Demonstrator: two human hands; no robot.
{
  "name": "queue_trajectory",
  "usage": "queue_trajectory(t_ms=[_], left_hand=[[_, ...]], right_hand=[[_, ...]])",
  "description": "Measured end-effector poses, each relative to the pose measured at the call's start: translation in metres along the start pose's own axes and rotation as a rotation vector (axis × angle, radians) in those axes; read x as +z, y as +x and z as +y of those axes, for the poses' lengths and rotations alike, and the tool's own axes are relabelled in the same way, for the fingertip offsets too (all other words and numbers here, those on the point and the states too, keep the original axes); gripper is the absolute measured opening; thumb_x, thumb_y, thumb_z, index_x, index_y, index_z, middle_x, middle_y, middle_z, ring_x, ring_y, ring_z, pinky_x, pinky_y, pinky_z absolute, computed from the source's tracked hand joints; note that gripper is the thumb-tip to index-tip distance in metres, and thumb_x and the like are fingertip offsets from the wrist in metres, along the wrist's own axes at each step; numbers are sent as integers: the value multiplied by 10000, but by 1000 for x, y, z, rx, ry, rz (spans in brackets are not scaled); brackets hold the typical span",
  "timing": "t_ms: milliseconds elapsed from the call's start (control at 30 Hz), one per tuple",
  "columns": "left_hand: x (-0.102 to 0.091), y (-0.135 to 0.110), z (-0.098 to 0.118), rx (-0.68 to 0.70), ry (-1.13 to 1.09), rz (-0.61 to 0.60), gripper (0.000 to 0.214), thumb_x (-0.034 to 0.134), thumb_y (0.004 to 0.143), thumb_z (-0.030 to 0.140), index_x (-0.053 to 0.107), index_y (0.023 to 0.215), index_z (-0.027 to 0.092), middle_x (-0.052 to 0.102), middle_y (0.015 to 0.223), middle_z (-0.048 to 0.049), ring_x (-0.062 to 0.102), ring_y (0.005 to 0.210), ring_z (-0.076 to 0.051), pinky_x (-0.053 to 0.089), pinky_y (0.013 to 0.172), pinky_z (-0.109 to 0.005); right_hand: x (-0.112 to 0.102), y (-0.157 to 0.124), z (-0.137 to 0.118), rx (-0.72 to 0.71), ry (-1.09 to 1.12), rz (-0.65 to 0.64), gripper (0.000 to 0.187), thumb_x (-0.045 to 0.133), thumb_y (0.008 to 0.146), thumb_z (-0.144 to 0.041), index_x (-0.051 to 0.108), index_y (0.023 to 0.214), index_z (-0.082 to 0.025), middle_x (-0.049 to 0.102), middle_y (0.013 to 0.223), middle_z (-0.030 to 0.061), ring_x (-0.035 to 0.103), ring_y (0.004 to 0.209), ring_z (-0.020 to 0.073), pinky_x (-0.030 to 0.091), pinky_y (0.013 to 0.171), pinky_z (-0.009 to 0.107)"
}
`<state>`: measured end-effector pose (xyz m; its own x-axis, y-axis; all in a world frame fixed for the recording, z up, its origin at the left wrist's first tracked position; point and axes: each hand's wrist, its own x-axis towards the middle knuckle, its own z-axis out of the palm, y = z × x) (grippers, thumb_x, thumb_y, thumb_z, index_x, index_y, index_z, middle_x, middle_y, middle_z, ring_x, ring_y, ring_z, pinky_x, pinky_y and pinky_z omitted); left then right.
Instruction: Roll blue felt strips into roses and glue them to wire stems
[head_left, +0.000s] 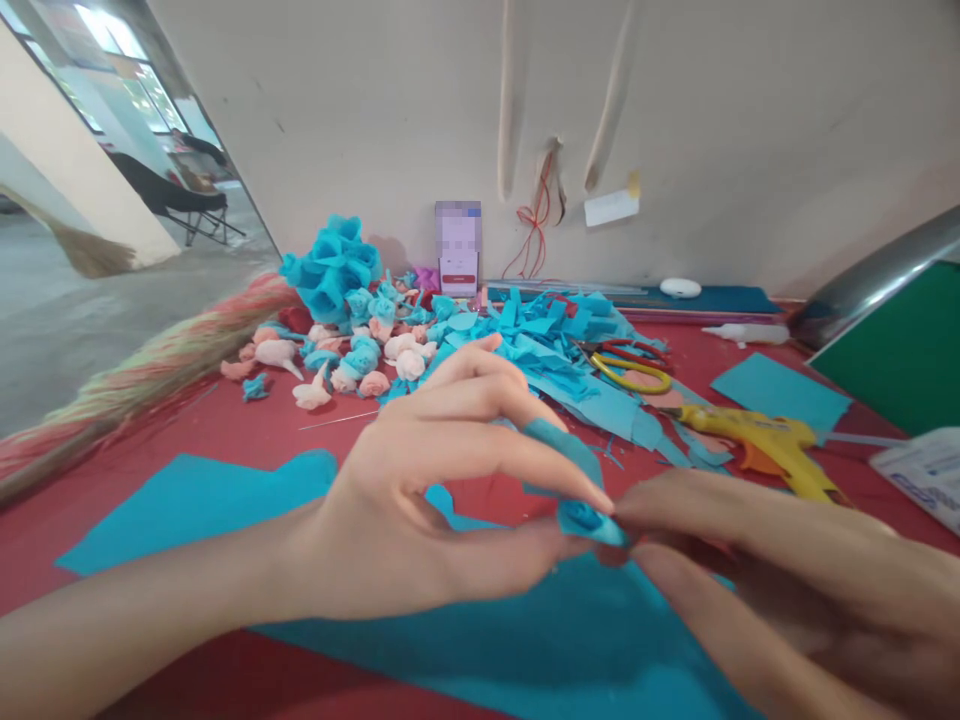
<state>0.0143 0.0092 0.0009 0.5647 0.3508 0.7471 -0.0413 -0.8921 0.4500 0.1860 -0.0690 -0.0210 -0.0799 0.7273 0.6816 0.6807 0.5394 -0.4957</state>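
Observation:
My left hand [420,500] pinches a small rolled blue felt piece [589,518] between thumb and forefinger, its other fingers raised. A loose tail of the blue strip [559,445] curls back over my forefinger. My right hand [757,580] meets it from the right, fingertips pressed on the same roll. Both hands hover low over a large blue felt sheet [225,500] lying on the red table [285,430].
A yellow glue gun [765,440] lies to the right, with yellow-handled scissors [630,370] behind it on a heap of blue felt scraps [555,345]. Several finished blue and pink felt roses [352,340] sit at the back left. A white glue bottle [742,333] and a blue felt square [780,393] lie at the right.

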Motion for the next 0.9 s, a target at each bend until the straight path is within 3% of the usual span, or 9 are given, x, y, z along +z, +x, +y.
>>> queue_trajectory(t_ms=[133, 400, 600, 767, 900], left_hand=[[0, -1, -2, -48, -19, 48, 116, 732, 657, 138, 662, 748, 148, 595, 676, -7, 521, 689, -129, 437, 754, -305], [2, -5, -2, -127, -24, 82, 265, 782, 605, 214, 677, 830, 121, 595, 746, -33, 522, 741, -141, 442, 726, -279], [1, -3, 3, -155, 40, -11, 136, 769, 621, 140, 680, 723, 126, 624, 667, 6, 531, 660, -102, 415, 790, -288], [1, -3, 2, -154, 45, -9, 142, 777, 612, 156, 678, 708, 123, 619, 653, 13, 524, 654, -95, 401, 823, -283], [1, -4, 3, -169, 11, 17, 134, 753, 644, 175, 672, 734, 117, 627, 678, -4, 542, 731, -116, 419, 788, -249]], right_hand=[[-1, 8, 5, 86, 168, -171, 123, 603, 774, -167, 603, 791, -289, 623, 629, -111, 571, 454, 59, 471, 439, 44], [5, 7, 11, 97, 263, -150, 224, 576, 773, -91, 613, 855, -296, 633, 700, -116, 591, 521, 35, 465, 522, 4], [14, 4, 15, 260, 467, -161, 231, 583, 808, -201, 637, 900, -406, 641, 739, -118, 604, 568, 60, 493, 539, 47], [18, 5, 14, 267, 525, -135, 295, 636, 735, -163, 656, 868, -425, 649, 750, -133, 597, 567, 53, 486, 560, 41], [17, 5, 12, 307, 425, -114, 139, 647, 731, -222, 675, 774, -351, 654, 715, -80, 603, 541, 96, 509, 508, 101]])
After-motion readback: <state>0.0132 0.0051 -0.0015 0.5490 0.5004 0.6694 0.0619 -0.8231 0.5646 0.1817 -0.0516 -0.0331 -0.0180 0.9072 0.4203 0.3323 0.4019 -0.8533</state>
